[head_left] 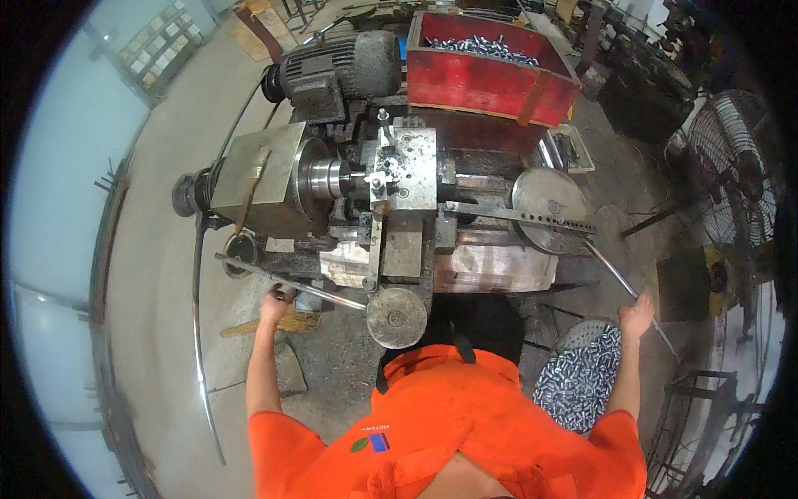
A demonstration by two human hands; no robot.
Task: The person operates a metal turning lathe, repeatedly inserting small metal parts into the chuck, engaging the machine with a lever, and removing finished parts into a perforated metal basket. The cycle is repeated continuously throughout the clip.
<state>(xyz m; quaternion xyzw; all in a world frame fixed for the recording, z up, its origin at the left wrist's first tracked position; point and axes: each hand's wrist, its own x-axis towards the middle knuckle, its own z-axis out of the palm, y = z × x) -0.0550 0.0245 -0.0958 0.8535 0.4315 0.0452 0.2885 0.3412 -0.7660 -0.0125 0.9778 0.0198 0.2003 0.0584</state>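
Note:
My right hand [637,316] is wrapped round a long steel lever rod [611,270], which runs out from a round disc [549,204] on the lathe's right side. My left hand [278,304] is closed, with something small and dark at its fingers that I cannot make out. It sits just below another lever rod [320,293], which joins a smaller round disc [396,318] at the front. Between the discs, the tool block [416,170] stands beside the shiny chuck [324,178]. A thin metal piece [357,176] spans the space between chuck and block.
Behind the lathe stands a red bin [490,83] of small metal parts, beside a dark motor [341,66]. A container of metal parts [579,378] is by my right forearm. A fan [731,166] stands at right; a straw brush [274,323] lies below my left hand.

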